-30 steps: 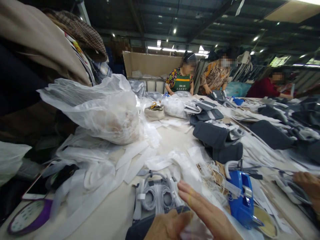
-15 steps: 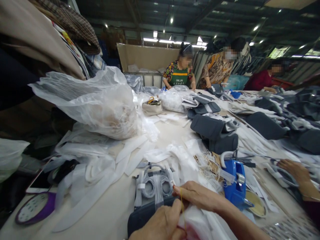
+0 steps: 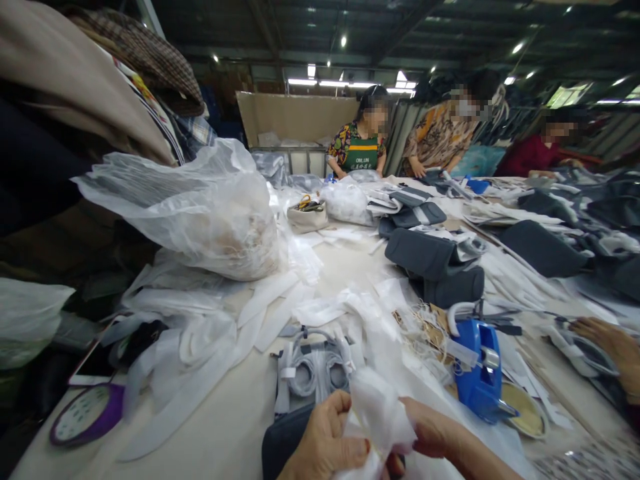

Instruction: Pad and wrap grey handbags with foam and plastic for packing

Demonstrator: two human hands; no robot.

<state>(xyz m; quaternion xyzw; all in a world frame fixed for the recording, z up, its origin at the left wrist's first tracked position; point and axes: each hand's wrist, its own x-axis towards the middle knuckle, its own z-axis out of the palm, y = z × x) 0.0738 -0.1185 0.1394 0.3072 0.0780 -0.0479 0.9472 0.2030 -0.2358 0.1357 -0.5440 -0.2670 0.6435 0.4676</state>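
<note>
White plastic in left hand, right hand; 2 grey coils beyond.

Scissors lie in a pouch behind the hands.

Narrow bare strip of tabletop between bulging plastic bag and dark pouches.

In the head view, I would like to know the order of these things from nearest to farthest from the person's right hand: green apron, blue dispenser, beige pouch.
From the right hand:
1. Blue dispenser, just to its right.
2. Beige pouch, ahead and to the left on the table.
3. Green apron, on a person at the far side.
</note>
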